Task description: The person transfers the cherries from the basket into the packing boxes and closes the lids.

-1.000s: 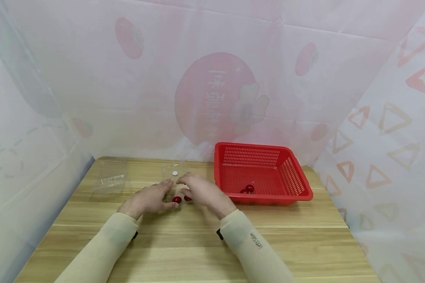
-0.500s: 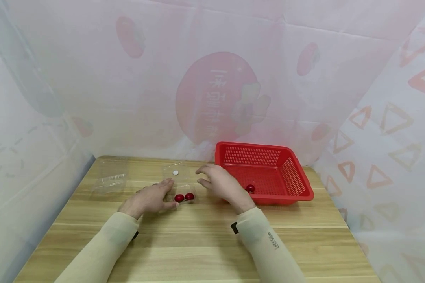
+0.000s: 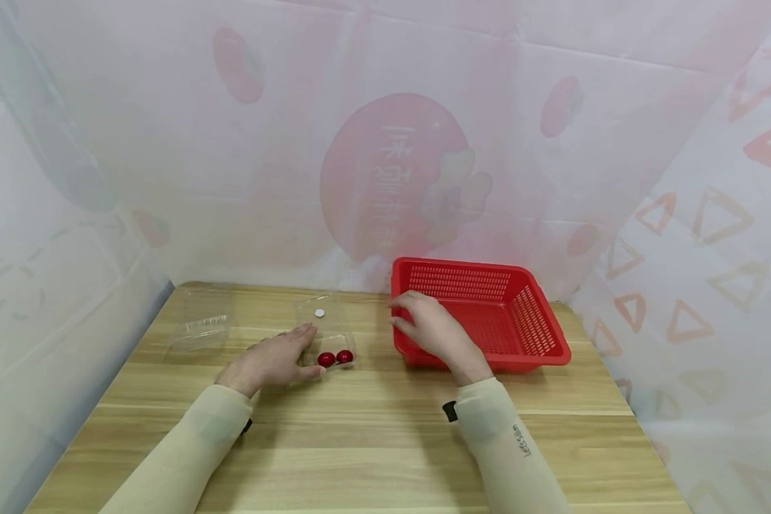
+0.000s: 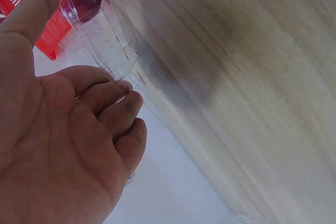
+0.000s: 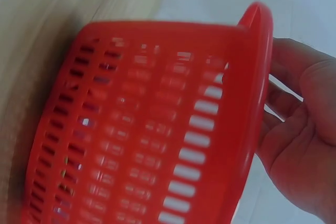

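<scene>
A clear plastic clamshell box (image 3: 335, 343) lies with its lid up on the table, holding two dark red cherries (image 3: 325, 359). My left hand (image 3: 270, 363) rests against the box's left side, thumb along the front edge and fingertips touching the plastic. In the left wrist view those fingers are loosely bent beside the box (image 4: 107, 40), with a cherry (image 4: 81, 3) visible through it. My right hand (image 3: 438, 330) hovers over the left front part of the red basket (image 3: 469, 280), fingers relaxed. The right wrist view shows it just beyond the basket rim (image 5: 257, 77), nothing seen in it.
Another clear plastic box (image 3: 202, 328) stands at the back left of the wooden table (image 3: 347, 442). A white round sticker (image 3: 320, 313) is on the near box's lid. Printed white cloth (image 3: 283, 178) closes the back and sides.
My right hand has moved right, from over the clear box to the basket's left front, and now hides the cherries seen there. The left hand stays in place.
</scene>
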Tool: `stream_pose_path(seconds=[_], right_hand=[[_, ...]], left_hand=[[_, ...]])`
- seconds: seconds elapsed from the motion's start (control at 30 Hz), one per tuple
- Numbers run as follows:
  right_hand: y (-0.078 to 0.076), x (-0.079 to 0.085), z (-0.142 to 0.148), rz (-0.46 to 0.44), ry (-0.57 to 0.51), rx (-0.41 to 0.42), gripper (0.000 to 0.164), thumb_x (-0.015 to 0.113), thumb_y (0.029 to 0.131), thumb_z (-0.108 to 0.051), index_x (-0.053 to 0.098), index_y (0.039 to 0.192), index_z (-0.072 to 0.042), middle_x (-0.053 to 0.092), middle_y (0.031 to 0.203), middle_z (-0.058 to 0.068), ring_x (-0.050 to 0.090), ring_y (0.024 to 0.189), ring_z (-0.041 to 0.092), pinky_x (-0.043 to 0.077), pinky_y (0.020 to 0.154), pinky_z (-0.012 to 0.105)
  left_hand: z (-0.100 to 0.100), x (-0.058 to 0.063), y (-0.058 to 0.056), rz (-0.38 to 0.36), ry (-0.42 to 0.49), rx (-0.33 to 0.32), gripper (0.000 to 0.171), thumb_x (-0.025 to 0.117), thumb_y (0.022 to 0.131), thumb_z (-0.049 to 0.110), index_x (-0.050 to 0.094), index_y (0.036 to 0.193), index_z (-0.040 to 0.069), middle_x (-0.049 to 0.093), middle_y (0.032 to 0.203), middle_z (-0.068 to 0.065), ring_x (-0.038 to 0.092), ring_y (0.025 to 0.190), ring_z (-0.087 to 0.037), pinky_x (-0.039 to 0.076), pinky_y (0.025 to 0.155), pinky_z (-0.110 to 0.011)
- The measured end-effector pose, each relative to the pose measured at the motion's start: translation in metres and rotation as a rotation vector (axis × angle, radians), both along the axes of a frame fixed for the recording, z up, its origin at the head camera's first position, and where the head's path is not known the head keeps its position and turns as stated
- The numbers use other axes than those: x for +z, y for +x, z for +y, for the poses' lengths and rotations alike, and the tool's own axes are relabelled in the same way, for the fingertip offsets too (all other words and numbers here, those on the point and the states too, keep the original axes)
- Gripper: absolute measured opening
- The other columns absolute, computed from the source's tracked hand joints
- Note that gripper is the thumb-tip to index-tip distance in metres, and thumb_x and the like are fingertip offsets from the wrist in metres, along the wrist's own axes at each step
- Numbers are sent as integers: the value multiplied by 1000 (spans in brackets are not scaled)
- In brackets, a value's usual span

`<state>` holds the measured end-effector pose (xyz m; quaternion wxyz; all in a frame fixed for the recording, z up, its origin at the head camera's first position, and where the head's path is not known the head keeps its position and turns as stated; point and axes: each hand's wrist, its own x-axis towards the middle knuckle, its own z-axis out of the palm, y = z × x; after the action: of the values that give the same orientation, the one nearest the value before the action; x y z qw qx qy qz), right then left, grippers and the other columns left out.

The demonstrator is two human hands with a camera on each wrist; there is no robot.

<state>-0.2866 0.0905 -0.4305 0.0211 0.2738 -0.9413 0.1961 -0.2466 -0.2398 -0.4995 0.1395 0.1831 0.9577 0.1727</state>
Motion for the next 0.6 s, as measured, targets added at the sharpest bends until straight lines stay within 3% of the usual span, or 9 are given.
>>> stream_pose_path(seconds=[0.6], right_hand=[[-9,-8,59,-59,-1,-115,37,78,115,-17,76,150,-3,79,149,18,76,142,38,64,125,58]], left_hand=[[1,0,0,5,-11,4,101,78,112,53,34,181,-7,32,191,-30,37,176,-54,36,145,-71]])
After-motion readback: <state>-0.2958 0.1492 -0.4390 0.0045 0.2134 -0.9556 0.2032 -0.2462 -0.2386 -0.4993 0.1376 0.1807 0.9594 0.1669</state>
